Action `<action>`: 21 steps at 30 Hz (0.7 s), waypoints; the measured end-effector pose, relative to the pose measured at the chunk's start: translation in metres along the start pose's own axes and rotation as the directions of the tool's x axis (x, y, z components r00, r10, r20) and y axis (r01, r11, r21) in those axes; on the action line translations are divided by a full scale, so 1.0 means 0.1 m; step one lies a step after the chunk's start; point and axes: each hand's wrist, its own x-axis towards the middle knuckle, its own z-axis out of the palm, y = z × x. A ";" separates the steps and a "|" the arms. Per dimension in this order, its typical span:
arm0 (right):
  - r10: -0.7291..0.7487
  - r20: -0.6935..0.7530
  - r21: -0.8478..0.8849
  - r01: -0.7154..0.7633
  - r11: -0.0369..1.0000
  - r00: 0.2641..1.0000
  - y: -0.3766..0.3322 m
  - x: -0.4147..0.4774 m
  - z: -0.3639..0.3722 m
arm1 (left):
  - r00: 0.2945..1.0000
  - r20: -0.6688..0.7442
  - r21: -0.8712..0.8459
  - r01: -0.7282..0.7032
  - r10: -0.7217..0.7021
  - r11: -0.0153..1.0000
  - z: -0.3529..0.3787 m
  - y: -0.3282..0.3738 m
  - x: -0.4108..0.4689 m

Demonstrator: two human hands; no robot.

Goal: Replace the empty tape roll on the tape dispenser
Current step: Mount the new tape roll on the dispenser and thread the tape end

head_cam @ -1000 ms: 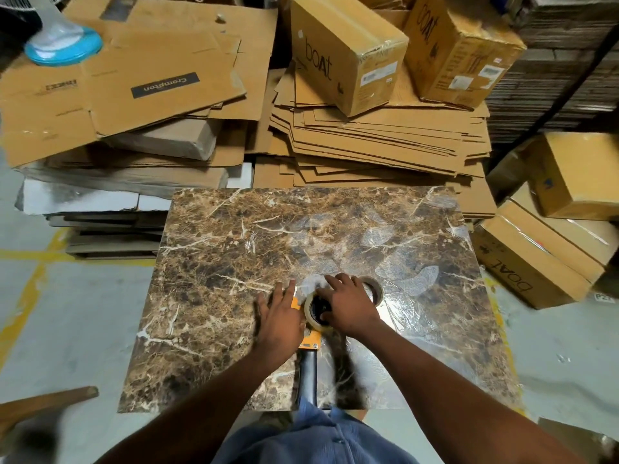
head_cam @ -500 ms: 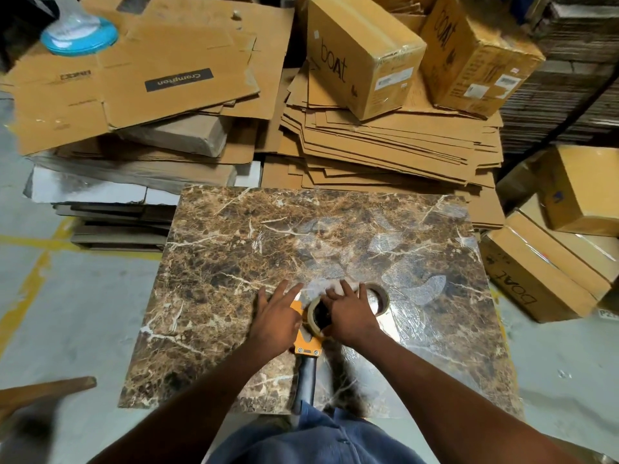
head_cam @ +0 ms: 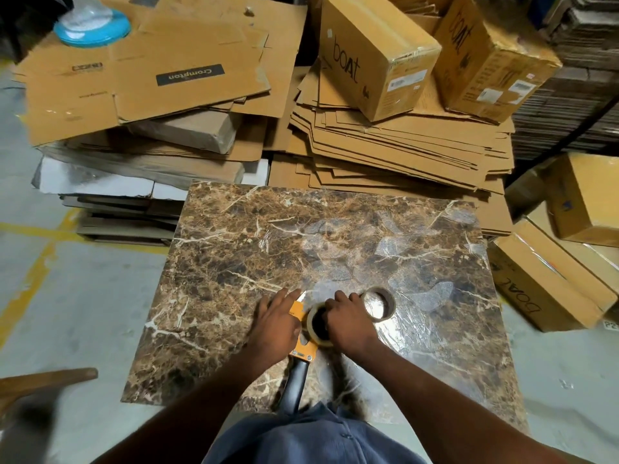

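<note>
An orange tape dispenser (head_cam: 303,351) with a black handle lies on the brown marble slab (head_cam: 234,262), handle toward me. My left hand (head_cam: 276,324) presses flat on the dispenser's orange body. A clear tape roll (head_cam: 316,324) sits on the dispenser's hub. My right hand (head_cam: 348,324) grips this roll, fingers curled over its far rim. Just right of that hand, an empty brown cardboard core (head_cam: 380,303) lies flat on the slab.
Flattened cardboard stacks (head_cam: 385,155) and closed "boat" boxes (head_cam: 375,51) crowd the slab's far side. More boxes (head_cam: 549,289) sit on the floor at right. A blue-based object (head_cam: 92,25) rests on cardboard at far left. A wooden piece (head_cam: 47,383) juts in at lower left.
Both hands stay on the dispenser and the roll. My right hand's fingers have shifted slightly on the roll, so more of the empty core shows. The camera has tilted a little.
</note>
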 end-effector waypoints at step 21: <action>-0.009 0.045 -0.023 0.010 1.000 0.999 -0.07 0.06 -0.15 | 0.990 -0.143 -0.088 -0.007 -0.006 0.996 0.03 -0.86 -0.39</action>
